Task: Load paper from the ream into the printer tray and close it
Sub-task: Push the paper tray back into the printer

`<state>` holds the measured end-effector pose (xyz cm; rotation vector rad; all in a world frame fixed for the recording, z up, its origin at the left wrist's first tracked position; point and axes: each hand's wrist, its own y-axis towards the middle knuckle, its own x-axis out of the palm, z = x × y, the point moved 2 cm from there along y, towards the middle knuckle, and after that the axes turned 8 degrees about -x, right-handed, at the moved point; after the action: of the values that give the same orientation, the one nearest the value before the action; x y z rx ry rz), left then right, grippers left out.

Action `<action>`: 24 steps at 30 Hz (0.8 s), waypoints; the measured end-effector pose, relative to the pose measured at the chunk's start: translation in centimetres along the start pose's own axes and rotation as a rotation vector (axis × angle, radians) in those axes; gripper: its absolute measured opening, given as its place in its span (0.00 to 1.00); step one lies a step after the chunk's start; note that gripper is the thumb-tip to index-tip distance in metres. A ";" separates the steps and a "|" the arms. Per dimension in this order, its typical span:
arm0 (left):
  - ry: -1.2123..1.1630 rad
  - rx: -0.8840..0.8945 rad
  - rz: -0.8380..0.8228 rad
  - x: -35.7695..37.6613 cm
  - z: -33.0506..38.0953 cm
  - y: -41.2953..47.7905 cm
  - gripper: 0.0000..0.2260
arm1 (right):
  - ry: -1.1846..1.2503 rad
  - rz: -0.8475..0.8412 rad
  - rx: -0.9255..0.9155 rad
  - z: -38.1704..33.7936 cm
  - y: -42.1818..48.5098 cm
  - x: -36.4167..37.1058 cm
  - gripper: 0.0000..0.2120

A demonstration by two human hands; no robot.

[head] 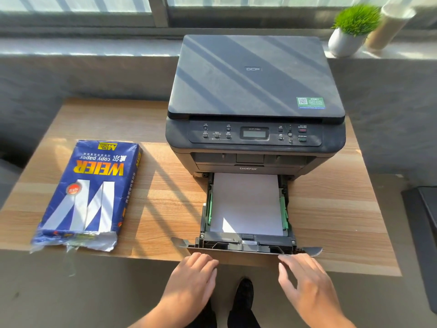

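A dark grey printer (256, 91) stands on a wooden table (163, 209). Its paper tray (246, 245) is pulled out toward me over the table's front edge. A stack of white paper (246, 204) lies flat in the tray between green guides. A blue ream pack (87, 192), torn open at its near end, lies on the table to the left. My left hand (191, 278) and my right hand (305, 282) hover just in front of the tray's front panel, fingers apart, fingertips at or near its lower edge. Neither hand holds anything.
A small potted green plant (352, 29) and a pale cylinder (390, 24) stand on the windowsill behind the printer. A dark object (425, 233) sits at the right edge of view. My shoes (243, 294) show on the floor below the table edge.
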<state>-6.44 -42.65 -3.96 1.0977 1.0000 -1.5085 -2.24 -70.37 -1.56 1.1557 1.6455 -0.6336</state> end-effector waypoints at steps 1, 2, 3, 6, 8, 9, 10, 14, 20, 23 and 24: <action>0.003 -0.009 -0.003 0.0 0.1 0.1 0.12 | -0.009 -0.004 -0.005 0.0 0.0 0.0 0.12; 0.005 -0.017 -0.004 -0.1 0.1 0.2 0.12 | -0.016 -0.009 -0.007 0.0 0.1 0.0 0.12; 0.009 -0.025 -0.006 -0.1 0.1 0.4 0.13 | -0.021 -0.016 -0.004 0.0 0.1 0.0 0.11; 0.021 -0.022 -0.017 -0.2 0.0 0.7 0.13 | -0.044 -0.026 0.010 -0.2 0.2 0.0 0.09; 0.039 -0.031 -0.002 0.0 -0.1 0.8 0.15 | -0.059 -0.036 0.036 -0.4 0.6 0.3 0.11; 0.045 -0.048 0.008 0.0 -0.1 1.0 0.15 | -0.071 -0.051 0.056 -0.6 0.9 0.4 0.12; 0.042 -0.071 0.020 0.0 -0.2 1.2 0.16 | -0.082 -0.067 0.078 -0.7 1.3 0.5 0.13; -0.019 -0.116 0.074 -0.4 -0.4 2.9 0.14 | -0.098 -0.104 0.103 -0.3 3.1 0.9 0.14; 0.003 -0.148 0.010 -1.6 -1.0 7.2 0.15 | -0.180 -0.174 0.073 1.1 6.9 1.1 0.15; 0.052 -0.203 -0.062 -2.5 -1.1 9.9 0.18 | -0.179 -0.198 0.148 1.2 10.0 0.7 0.16; 0.081 -0.201 -0.079 -2.8 -1.1 10.7 0.19 | -0.176 -0.213 0.157 1.2 11.0 0.6 0.16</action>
<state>4.51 -42.90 -2.26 0.9923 1.2361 -1.4004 8.19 -66.61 -1.28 1.0098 1.6010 -0.9881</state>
